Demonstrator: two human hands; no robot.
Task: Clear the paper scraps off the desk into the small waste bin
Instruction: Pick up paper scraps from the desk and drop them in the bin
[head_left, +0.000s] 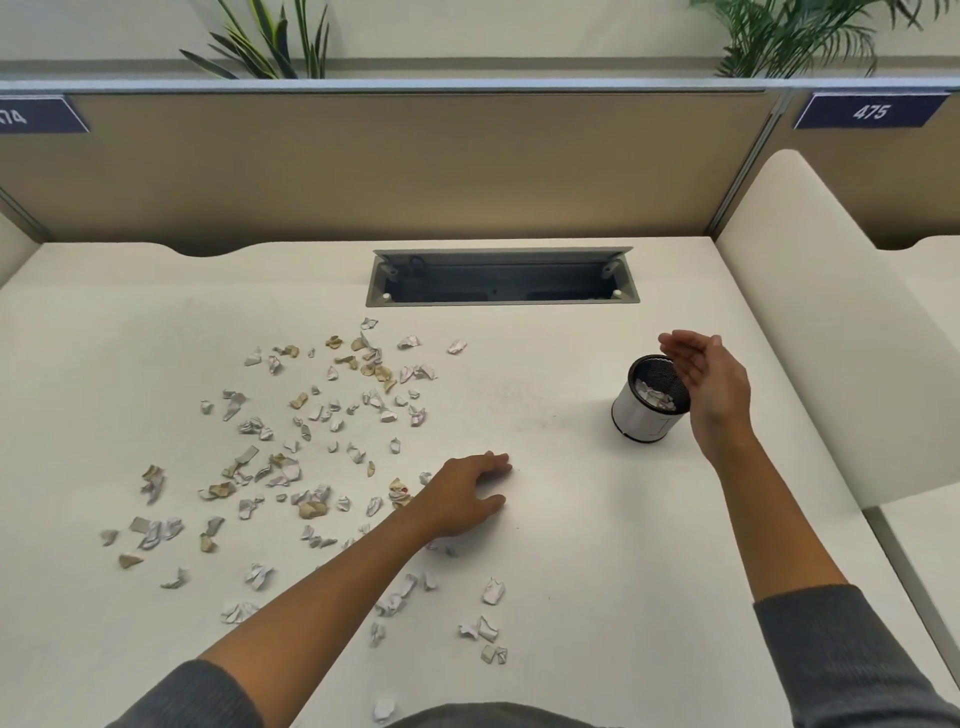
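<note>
Several small white and tan paper scraps lie scattered over the left and middle of the white desk. A small round waste bin with a white wall and black mesh inside stands at the right, holding a few scraps. My right hand hovers over the bin's right rim, palm turned left, fingers straight, nothing visible in it. My left hand lies palm down on the desk at the right edge of the scattered scraps, fingers stretched out flat; a few scraps lie right beside and partly under it.
An open grey cable tray is sunk into the desk at the back. A tan partition closes the far side, and a cream side divider rises at the right. More scraps lie near the front edge.
</note>
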